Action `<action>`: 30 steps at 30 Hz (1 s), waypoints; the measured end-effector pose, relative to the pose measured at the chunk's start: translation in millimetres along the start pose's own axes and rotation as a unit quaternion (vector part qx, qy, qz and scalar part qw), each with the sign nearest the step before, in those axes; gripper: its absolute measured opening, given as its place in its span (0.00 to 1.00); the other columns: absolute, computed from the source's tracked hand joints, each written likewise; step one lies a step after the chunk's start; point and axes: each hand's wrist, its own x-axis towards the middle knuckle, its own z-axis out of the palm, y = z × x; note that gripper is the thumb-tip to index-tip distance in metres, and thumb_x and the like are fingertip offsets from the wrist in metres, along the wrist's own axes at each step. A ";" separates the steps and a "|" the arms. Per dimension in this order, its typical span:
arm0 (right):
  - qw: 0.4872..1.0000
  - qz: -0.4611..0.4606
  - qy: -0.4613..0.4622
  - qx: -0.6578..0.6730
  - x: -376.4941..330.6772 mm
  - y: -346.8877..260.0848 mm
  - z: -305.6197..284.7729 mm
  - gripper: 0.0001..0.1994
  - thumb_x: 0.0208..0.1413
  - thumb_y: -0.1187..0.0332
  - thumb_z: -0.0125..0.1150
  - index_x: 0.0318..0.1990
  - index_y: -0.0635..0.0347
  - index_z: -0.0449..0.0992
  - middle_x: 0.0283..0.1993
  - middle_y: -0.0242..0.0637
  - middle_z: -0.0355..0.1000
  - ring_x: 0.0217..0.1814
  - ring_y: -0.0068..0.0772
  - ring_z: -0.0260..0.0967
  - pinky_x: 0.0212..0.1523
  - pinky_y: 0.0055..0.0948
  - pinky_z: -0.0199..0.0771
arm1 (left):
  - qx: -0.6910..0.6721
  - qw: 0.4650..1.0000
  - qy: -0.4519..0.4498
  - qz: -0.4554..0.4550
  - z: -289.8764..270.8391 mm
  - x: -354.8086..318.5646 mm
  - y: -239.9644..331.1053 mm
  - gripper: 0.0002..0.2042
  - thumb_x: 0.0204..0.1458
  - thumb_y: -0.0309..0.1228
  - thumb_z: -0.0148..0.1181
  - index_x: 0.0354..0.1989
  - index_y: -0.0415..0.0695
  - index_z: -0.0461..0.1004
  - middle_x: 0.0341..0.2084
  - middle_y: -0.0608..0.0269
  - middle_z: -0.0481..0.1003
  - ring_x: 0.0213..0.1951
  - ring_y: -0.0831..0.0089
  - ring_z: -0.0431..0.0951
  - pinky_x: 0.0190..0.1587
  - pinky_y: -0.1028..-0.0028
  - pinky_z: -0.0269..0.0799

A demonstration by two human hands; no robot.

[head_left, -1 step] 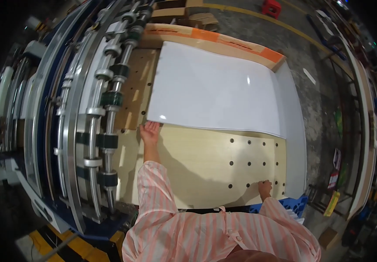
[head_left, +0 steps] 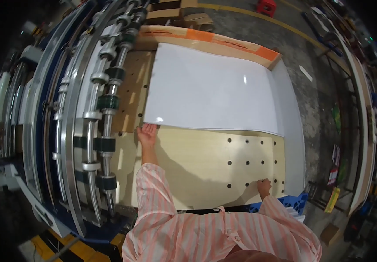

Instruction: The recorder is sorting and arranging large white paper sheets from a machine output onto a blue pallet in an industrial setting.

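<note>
A stack of glossy white sheets [head_left: 210,87] lies on a pale wooden board [head_left: 188,166] dotted with dark round holes, its right side curving up against a grey-white side panel [head_left: 291,113]. At the stack's near left corner is my left hand [head_left: 147,134], palm up, fingers stretched out and their tips touching the sheet edge. It does not appear to grip the sheets. My right hand [head_left: 264,187] rests curled on the board's near right part, among the holes. Whatever its fingers may hold is hidden. Both forearms are in pink-and-white striped sleeves.
Left of the board runs a machine with metal shafts and rollers [head_left: 105,102]. A cardboard wall with orange tape [head_left: 223,41] borders the far side. Part of a blue plastic pallet [head_left: 293,201] shows at the near right. Beyond stand cardboard boxes [head_left: 164,11] and a red stool [head_left: 266,7].
The whole view has shifted slightly, with the machine and stack a little further left in the picture. Both hands keep the same places against the stack and board.
</note>
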 end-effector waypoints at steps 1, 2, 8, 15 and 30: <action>1.000 -0.004 0.001 0.003 -1.4 -1.8 1.4 0.20 0.41 0.60 0.50 0.38 0.69 0.65 0.43 0.56 0.60 0.45 0.59 0.57 0.48 0.50 0.54 | 0.005 1.000 -0.008 -0.010 -0.8 -0.5 1.5 0.32 0.54 0.52 0.30 0.46 0.28 0.58 0.48 0.41 0.60 0.51 0.54 0.61 0.54 0.59 0.59; 1.000 -0.011 0.001 0.005 -2.1 -4.2 1.7 0.20 0.41 0.61 0.51 0.38 0.69 0.64 0.43 0.56 0.60 0.45 0.59 0.56 0.49 0.49 0.53 | 0.003 1.000 -0.010 0.001 -3.2 -1.1 4.6 0.32 0.54 0.52 0.31 0.46 0.28 0.58 0.47 0.42 0.61 0.51 0.55 0.61 0.53 0.60 0.59; 1.000 -0.022 0.012 0.019 -4.7 -0.2 -2.3 0.19 0.42 0.62 0.51 0.38 0.69 0.64 0.44 0.56 0.59 0.47 0.58 0.55 0.49 0.49 0.53 | 0.011 1.000 -0.009 0.001 0.1 0.8 -1.4 0.31 0.53 0.51 0.33 0.45 0.28 0.59 0.46 0.44 0.62 0.49 0.57 0.63 0.53 0.61 0.60; 1.000 0.009 0.017 0.017 -7.4 -15.8 0.2 0.20 0.41 0.62 0.51 0.40 0.69 0.63 0.45 0.56 0.58 0.47 0.60 0.54 0.49 0.48 0.54 | 0.019 0.999 -0.045 0.009 -12.7 7.0 7.1 0.30 0.54 0.51 0.31 0.42 0.30 0.62 0.46 0.44 0.63 0.50 0.57 0.62 0.53 0.60 0.60; 0.999 0.007 0.032 0.001 -5.9 -6.6 -3.7 0.20 0.40 0.63 0.53 0.40 0.68 0.63 0.45 0.54 0.58 0.47 0.59 0.54 0.48 0.48 0.56 | -0.003 0.998 -0.066 -0.011 -17.6 16.4 -2.8 0.30 0.54 0.51 0.30 0.34 0.31 0.67 0.39 0.47 0.69 0.44 0.57 0.68 0.48 0.61 0.66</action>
